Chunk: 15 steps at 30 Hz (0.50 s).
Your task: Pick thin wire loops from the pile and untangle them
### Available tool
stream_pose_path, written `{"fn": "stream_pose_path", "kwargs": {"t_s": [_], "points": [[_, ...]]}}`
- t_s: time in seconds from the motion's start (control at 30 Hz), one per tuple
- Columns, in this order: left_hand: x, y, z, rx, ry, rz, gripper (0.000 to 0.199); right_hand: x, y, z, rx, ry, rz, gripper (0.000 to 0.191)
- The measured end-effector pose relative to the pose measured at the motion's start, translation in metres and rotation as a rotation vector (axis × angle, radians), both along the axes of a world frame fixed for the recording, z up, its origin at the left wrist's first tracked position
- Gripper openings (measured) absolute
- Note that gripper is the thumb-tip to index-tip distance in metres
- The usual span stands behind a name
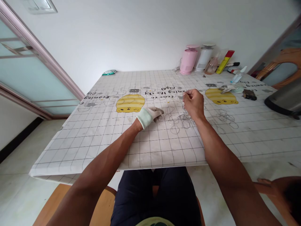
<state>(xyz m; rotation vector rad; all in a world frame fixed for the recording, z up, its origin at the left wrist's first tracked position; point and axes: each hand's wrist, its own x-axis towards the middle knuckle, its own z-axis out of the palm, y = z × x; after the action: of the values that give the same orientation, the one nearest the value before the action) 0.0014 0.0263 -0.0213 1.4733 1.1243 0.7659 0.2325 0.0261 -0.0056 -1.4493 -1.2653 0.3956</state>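
Observation:
My left hand (151, 115), in a pale glove with a mint cuff, rests low over the table with its fingers drawn together. At its fingertips lie thin dark strands; whatever the fingers grip is hidden. My bare right hand (194, 102) is raised a little to the right, thumb and forefinger in a pinch. Anything in that pinch is too fine to make out. Between and below the hands, thin dark looped strands (185, 120) lie in a loose tangle. More strands (225, 117) spread out to the right of my right wrist.
A checked tablecloth (98, 141) covers the table against the wall. Pink (188, 59) and white (204, 58) cylindrical devices stand at the back, near a yellow-red box (225, 62) and a small clear bottle (238, 75). Rightward are another glove (231, 88), a dark small object (249, 94) and a metal kettle (285, 97).

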Motion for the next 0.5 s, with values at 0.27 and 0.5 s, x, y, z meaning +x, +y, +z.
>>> {"fn": "stream_pose_path", "kwargs": {"t_s": [0.27,0.5], "points": [[0.000,-0.004,-0.001,-0.017,0.046,-0.108,0.012,0.011,0.006,-0.001,0.022,0.175,0.052,0.016],[-0.007,0.009,-0.002,0.065,-0.055,-0.040,0.017,0.024,0.004,-0.006,-0.200,-0.516,-0.105,0.007]]}}
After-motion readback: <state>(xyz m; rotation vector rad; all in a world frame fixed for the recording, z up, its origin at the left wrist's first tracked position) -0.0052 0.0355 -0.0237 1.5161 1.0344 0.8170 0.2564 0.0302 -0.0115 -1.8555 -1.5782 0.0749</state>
